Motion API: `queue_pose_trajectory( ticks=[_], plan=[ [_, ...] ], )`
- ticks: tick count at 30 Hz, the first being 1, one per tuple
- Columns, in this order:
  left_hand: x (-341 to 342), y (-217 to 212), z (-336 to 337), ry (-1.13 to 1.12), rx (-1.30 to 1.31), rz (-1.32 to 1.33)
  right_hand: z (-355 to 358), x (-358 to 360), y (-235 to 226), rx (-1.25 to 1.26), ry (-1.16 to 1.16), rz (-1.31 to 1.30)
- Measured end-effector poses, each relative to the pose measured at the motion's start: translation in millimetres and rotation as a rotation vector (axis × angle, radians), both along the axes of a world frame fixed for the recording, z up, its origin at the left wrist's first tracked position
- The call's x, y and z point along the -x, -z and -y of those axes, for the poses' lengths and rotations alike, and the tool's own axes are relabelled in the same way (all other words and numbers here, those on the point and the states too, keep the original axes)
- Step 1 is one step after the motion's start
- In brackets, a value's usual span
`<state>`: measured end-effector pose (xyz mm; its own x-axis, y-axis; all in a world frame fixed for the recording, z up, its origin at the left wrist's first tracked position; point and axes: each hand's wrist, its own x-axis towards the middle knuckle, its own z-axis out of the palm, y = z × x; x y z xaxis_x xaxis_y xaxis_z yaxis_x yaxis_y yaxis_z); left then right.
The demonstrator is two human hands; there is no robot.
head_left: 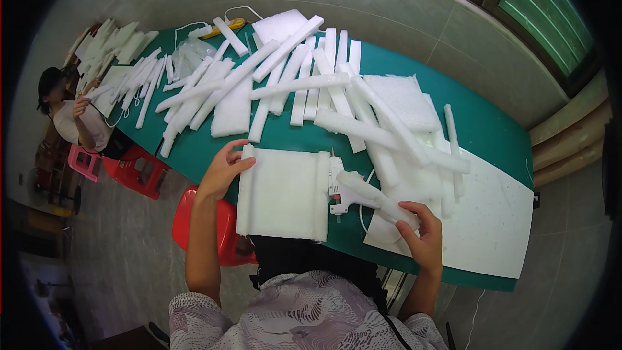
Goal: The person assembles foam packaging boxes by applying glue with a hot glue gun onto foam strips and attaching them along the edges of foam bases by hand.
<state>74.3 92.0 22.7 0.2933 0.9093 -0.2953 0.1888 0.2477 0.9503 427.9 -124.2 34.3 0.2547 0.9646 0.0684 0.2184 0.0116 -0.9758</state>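
Observation:
A square white foam panel with raised strips along its left and right edges lies at the table's near edge, partly overhanging it. My left hand grips the panel's upper left corner, thumb on top and fingers curled at the edge. In my right hand is the near end of a white foam strip, slanting up to the left. A white glue gun lies right of the panel, partly behind that strip; its cable runs beside it.
Many loose foam strips pile across the green table. A white board covers its right end. Red stools stand along the near side. At the far left a person sits handling foam. Beyond the table is a wall.

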Motion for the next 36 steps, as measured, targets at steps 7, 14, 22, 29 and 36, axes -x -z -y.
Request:
queue_pose_trajectory(
  ticks=[7,14,22,29,36],
  plan=[
    [4.0,-36.8,37.1,0.008,-0.253,0.16,-20.5,5.7,-23.9,-0.031,-0.07,-0.002],
    [15.4,-44.5,43.9,0.154,-0.313,0.351,-72.9,41.0,-59.7,-0.216,-0.248,0.227],
    [15.0,-33.4,45.4,0.199,-0.245,0.475,-98.4,83.1,-77.0,-0.267,-0.391,0.397],
    [58.7,-17.1,42.3,0.043,-0.384,0.335,-138.3,69.3,-58.5,-0.295,-0.197,0.705],
    [108.4,-14.2,61.2,-0.194,-0.403,0.261,-80.7,46.5,-26.4,0.012,-0.345,0.842]
  ],
)
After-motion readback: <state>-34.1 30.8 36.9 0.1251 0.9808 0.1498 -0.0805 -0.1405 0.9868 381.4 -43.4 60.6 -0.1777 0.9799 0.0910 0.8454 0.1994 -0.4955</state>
